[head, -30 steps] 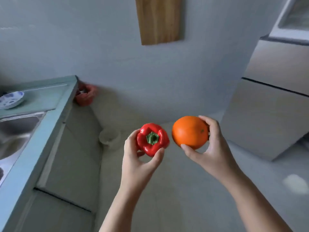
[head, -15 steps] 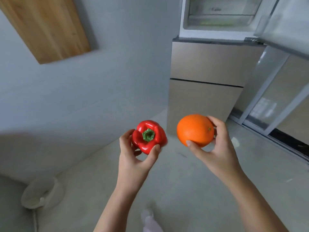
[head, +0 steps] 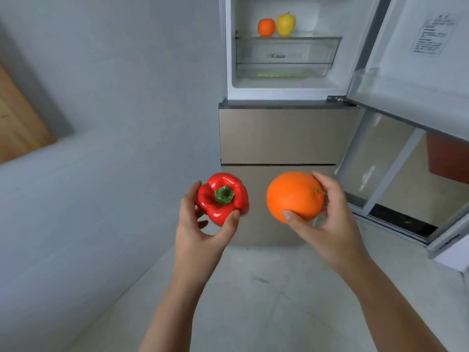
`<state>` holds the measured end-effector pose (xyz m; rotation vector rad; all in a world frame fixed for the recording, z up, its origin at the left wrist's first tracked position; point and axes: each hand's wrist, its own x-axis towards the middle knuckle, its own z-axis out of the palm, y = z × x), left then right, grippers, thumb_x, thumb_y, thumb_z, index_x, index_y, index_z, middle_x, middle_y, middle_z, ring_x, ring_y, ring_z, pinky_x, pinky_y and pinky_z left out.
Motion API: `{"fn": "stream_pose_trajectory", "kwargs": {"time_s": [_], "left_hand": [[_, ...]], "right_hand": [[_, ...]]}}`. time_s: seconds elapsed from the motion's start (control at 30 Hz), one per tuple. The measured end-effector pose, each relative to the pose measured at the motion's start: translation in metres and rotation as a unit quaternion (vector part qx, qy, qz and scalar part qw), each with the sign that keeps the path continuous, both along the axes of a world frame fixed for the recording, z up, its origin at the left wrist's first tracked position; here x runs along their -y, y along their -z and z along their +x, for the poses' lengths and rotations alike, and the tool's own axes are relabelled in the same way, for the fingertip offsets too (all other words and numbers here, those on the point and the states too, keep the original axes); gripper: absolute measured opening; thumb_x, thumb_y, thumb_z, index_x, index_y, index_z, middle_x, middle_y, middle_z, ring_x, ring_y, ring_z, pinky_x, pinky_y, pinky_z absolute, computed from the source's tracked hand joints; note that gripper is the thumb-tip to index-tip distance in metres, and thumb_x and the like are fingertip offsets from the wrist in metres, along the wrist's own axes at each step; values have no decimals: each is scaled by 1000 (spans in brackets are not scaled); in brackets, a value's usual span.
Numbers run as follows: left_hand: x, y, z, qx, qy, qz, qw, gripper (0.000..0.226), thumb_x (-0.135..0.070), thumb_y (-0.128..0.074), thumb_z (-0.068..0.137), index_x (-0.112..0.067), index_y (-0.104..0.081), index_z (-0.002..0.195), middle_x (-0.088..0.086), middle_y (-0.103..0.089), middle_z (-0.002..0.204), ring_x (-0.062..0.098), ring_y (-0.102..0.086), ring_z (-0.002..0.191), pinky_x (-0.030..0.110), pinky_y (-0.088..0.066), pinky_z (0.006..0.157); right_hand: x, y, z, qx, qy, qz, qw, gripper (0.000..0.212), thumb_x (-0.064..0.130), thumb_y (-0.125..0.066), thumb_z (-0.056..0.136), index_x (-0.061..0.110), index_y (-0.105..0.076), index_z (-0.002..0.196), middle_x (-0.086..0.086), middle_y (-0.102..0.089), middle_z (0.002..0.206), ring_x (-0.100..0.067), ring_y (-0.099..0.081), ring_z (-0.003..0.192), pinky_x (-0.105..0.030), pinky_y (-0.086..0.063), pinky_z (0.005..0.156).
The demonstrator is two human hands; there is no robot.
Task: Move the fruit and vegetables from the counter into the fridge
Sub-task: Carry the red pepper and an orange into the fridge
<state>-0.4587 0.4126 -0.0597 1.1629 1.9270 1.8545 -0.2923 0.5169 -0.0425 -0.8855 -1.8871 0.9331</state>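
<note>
Holding a red bell pepper (head: 222, 198), stem up, the left hand (head: 203, 232) has thumb and fingers curled around its sides. Right hand (head: 327, 224) grips an orange (head: 294, 196) the same way, thumb on the near side, fingers on the far right. Both items sit side by side, apart, in front of the fridge (head: 279, 135). Fridge door (head: 418, 72) stands open at right. On the far shelf (head: 286, 38): a small orange fruit (head: 266, 27) touching a yellow fruit (head: 286, 24).

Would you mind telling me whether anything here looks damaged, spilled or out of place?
Nothing stands out: the left hand holds an intact red bell pepper, the right hand an orange, before the open fridge.
</note>
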Motion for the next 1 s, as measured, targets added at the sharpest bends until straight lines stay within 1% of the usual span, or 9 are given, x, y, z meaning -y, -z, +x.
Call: {"fn": "stream_pose_trajectory", "kwargs": {"time_s": [0.13,0.2,0.3,0.43,0.53,0.63,0.77,0.87,1.0], "left_hand": [[-39,2,-22,9,9,-1,1000,68,-57,-64,56,-51,-36,117,-36,-49,109,-1,-54,101,27,-48,84],[-59,4,-31,16,9,-5,1000,67,-58,-64,54,-51,-35,114,-33,-47,110,-3,-54,100,26,-48,83],[-96,7,-41,16,11,-8,1000,64,-58,-65,55,-49,-38,112,-36,-49,107,0,-55,100,29,-49,83],[-159,4,-52,-8,19,-11,1000,64,-58,-65,55,-45,-40,112,-29,-52,109,4,-56,102,29,-49,84],[-217,-8,-57,-29,30,-10,999,68,-60,-65,55,-43,-39,116,-25,-51,112,2,-56,101,25,-49,83],[-274,-23,-59,-46,42,-6,998,75,-61,-66,55,-37,-40,121,-22,-52,114,2,-55,102,24,-49,81],[-335,-40,-69,-70,46,6,996,76,-60,-65,55,-35,-42,122,-22,-52,114,5,-55,103,27,-50,81],[-371,-50,-84,-73,52,14,996,73,-59,-67,56,-36,-43,121,-25,-55,110,7,-57,102,34,-52,81],[-416,-66,-108,-94,49,26,994,72,-59,-67,55,-37,-43,120,-25,-55,110,6,-58,101,37,-52,83]], "right_hand": [[-38,0,-19,-2,13,5,1000,84,59,-64,52,36,-33,127,7,-41,129,-15,-46,112,-17,-39,78],[-60,0,-28,10,16,1,1000,83,54,-68,54,36,-32,126,8,-40,128,-15,-46,111,-15,-38,76],[-99,1,-37,7,25,7,1000,82,59,-62,52,38,-32,124,9,-40,127,-13,-46,108,-14,-37,76],[-165,1,-46,-27,37,13,999,78,57,-63,52,38,-33,121,20,-39,116,-2,-48,99,-14,-39,74],[-219,-8,-50,-37,35,22,998,73,41,-74,59,39,-34,120,29,-37,112,2,-47,98,-15,-39,72],[-273,-23,-52,-33,30,32,998,70,25,-79,69,38,-35,121,18,-41,115,-2,-48,94,-14,-37,69],[-337,-40,-60,-26,31,54,998,75,28,-79,68,35,-34,127,12,-37,124,-10,-44,102,-15,-36,72],[-377,-47,-71,-25,28,68,997,72,23,-77,70,33,-34,128,10,-35,128,-9,-42,106,-10,-35,74],[-424,-58,-93,-40,23,62,997,72,23,-75,71,37,-32,126,10,-34,128,-9,-40,107,-9,-33,74]]}}
